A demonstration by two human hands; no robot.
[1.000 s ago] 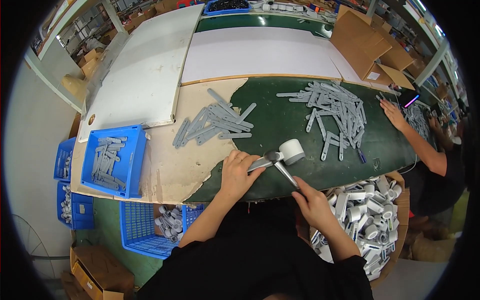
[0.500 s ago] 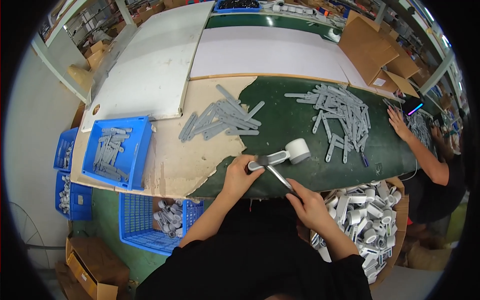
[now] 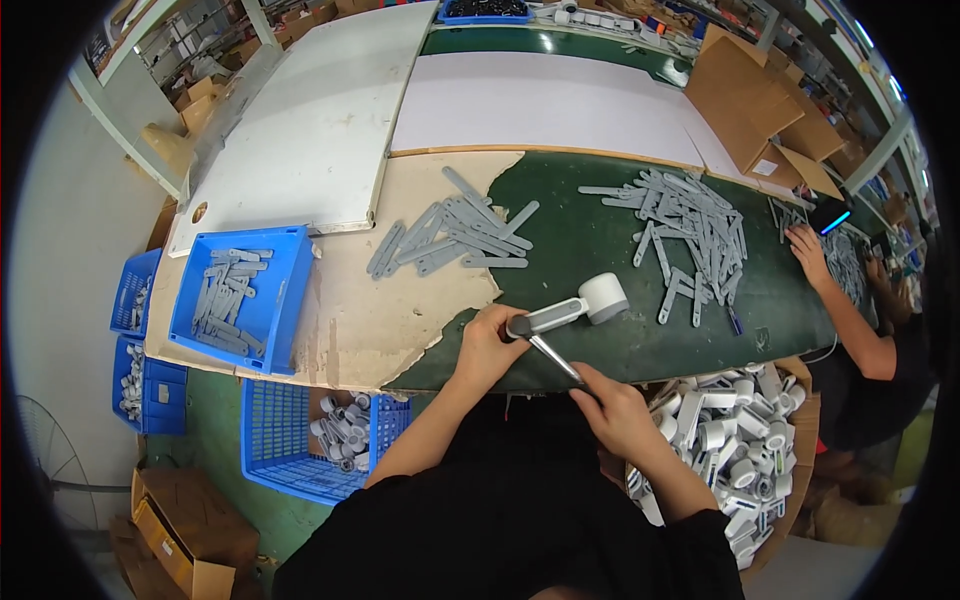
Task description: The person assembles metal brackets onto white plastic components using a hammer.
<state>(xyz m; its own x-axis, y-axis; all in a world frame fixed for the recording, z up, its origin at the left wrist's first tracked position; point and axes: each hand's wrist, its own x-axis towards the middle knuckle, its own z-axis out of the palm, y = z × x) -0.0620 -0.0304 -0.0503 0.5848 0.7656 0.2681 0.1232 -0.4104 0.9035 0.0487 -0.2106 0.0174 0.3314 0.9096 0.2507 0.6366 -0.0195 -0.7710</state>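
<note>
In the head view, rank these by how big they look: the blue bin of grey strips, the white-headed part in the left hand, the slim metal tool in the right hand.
1. Blue bin of grey strips, largest.
2. White-headed part, gripped by the left hand.
3. Slim metal tool, held by the right hand, smallest; its hidden length is unclear.

A factory assembly workshop: a long green-matted work surface (image 3: 600,240) carries heaps of identical flat grey plastic strips (image 3: 690,225), beside blue plastic parts crates (image 3: 285,290), cardboard cartons (image 3: 745,95) and storage racks.
</note>
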